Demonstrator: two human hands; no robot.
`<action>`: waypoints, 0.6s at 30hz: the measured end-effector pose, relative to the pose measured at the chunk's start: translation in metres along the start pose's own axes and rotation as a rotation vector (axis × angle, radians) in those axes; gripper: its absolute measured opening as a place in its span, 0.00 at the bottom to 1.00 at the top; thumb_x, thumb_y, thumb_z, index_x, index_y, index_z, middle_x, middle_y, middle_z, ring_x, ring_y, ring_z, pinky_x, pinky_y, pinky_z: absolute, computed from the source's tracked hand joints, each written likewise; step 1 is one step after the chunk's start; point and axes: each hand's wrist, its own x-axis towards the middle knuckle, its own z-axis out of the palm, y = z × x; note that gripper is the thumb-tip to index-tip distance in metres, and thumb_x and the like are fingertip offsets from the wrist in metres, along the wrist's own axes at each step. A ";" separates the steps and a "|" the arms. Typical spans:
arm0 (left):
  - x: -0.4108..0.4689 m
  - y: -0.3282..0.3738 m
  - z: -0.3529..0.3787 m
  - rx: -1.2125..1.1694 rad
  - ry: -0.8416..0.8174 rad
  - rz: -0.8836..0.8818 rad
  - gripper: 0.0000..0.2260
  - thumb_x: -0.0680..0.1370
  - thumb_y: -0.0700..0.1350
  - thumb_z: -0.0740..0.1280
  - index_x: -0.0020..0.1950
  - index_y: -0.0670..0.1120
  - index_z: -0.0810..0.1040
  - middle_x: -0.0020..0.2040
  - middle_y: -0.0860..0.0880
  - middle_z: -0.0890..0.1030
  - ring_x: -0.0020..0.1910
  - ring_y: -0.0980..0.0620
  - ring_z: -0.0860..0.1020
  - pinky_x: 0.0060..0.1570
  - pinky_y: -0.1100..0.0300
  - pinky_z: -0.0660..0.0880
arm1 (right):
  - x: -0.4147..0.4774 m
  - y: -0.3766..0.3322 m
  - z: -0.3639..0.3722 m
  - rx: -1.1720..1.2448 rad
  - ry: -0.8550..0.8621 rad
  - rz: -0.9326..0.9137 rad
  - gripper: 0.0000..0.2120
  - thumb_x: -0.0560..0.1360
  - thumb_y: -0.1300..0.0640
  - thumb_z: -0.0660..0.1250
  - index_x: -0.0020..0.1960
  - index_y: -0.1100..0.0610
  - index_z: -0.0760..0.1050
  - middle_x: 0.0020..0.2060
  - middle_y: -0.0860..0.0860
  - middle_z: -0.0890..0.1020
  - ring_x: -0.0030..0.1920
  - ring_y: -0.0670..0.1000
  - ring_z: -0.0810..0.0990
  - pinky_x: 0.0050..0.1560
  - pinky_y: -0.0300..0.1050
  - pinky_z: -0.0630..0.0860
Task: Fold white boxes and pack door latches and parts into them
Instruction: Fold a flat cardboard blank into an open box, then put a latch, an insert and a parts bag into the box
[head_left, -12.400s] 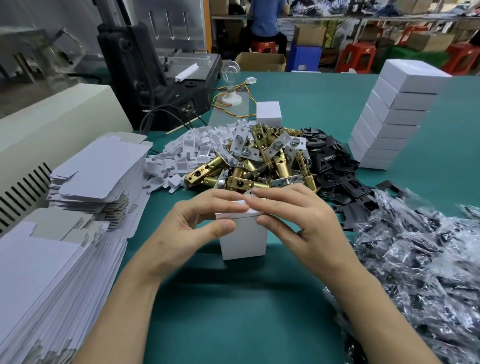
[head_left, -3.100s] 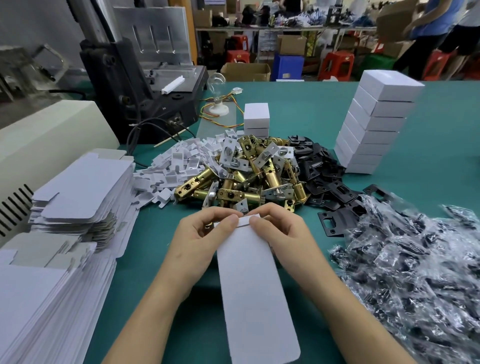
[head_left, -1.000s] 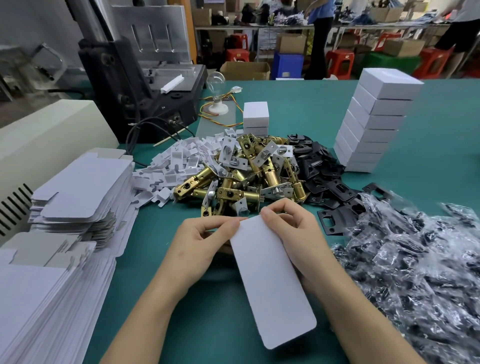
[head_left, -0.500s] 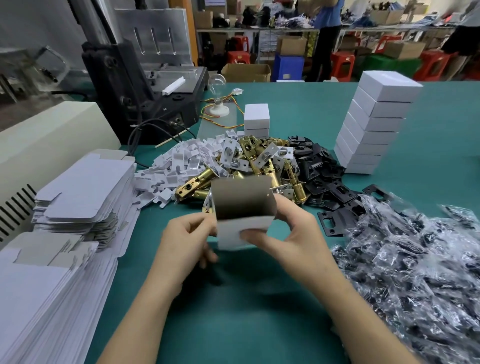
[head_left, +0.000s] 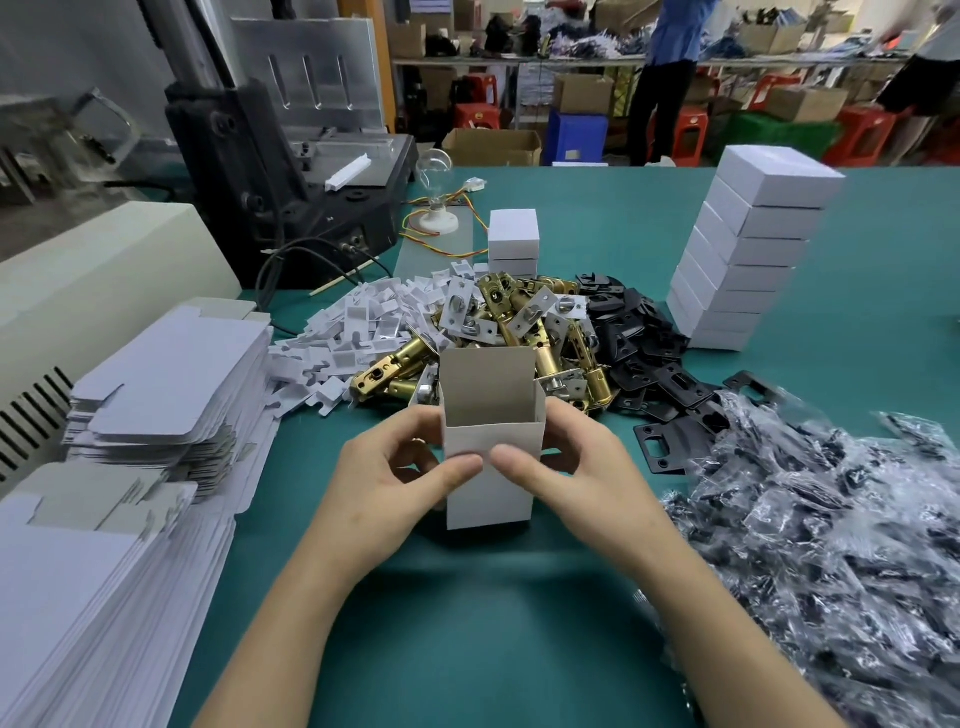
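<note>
A white box (head_left: 488, 483) stands upright on the green table (head_left: 467, 623), its top open with the grey inside and lid flap showing. My left hand (head_left: 395, 483) grips its left side, thumb on the front face. My right hand (head_left: 576, 473) grips its right side, thumb on the front too. Behind the box lies a heap of brass door latches (head_left: 524, 332). White card inserts (head_left: 358, 332) lie to the heap's left, black strike plates (head_left: 644, 353) to its right. Clear bags of small parts (head_left: 831, 545) fill the right side.
Stacks of flat white box blanks (head_left: 156, 384) sit at the left, more blanks (head_left: 93, 597) nearer me. A tower of closed white boxes (head_left: 748, 254) stands at the back right, two small boxes (head_left: 513, 239) behind the latches. A black machine (head_left: 270, 171) and beige casing (head_left: 93, 270) are at the left.
The flat white blank was opened into a tube, turned upright and its bottom closed. It now stands on the table with its top open, both hands at its sides.
</note>
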 end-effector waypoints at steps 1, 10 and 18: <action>0.000 -0.001 0.000 -0.003 0.002 -0.004 0.18 0.70 0.61 0.76 0.57 0.59 0.84 0.52 0.51 0.87 0.49 0.38 0.83 0.47 0.40 0.84 | 0.000 0.000 0.000 0.024 0.034 -0.001 0.20 0.74 0.37 0.69 0.59 0.47 0.80 0.51 0.45 0.86 0.53 0.47 0.84 0.56 0.56 0.81; 0.001 -0.008 0.000 0.027 -0.082 -0.062 0.20 0.67 0.59 0.78 0.57 0.57 0.85 0.50 0.49 0.87 0.48 0.39 0.83 0.48 0.39 0.83 | 0.003 0.002 -0.005 0.130 0.374 -0.086 0.14 0.82 0.46 0.62 0.50 0.53 0.81 0.40 0.47 0.84 0.43 0.46 0.82 0.44 0.39 0.76; 0.002 -0.014 0.001 0.135 -0.162 -0.058 0.19 0.68 0.60 0.77 0.58 0.59 0.84 0.50 0.53 0.86 0.46 0.44 0.83 0.50 0.42 0.81 | 0.002 0.008 -0.006 0.063 0.435 -0.090 0.09 0.84 0.58 0.64 0.50 0.46 0.80 0.30 0.49 0.79 0.34 0.46 0.78 0.42 0.40 0.75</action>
